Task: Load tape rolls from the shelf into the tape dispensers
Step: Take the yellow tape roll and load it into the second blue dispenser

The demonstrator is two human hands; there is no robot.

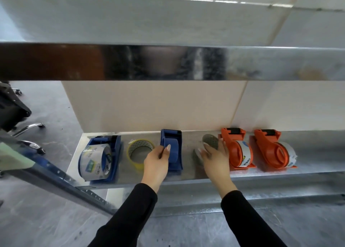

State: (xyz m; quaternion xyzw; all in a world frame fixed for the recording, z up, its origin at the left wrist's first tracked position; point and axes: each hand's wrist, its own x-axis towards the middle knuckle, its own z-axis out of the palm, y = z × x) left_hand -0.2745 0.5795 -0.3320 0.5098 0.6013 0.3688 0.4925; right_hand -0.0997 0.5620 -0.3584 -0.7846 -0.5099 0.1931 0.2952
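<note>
Hands past shelf edge [261, 177]: left hand [156, 160] grips empty blue dispenser [175, 154], right hand [213, 154] holds tape roll [210, 140].

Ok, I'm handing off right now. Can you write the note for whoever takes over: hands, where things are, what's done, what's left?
Left hand: grips the empty blue dispenser mid-shelf.
Right hand: holds a clear tape roll just right of that dispenser, not yet on its hub.
Done: the loaded blue dispenser at the left end, the left orange dispenser and the right orange dispenser each carry a roll.
Left: seat the clear tape roll in the empty blue dispenser.
A yellow tape roll lies loose on the shelf between the two blue dispensers. No other empty dispenser is in view for it.
</note>
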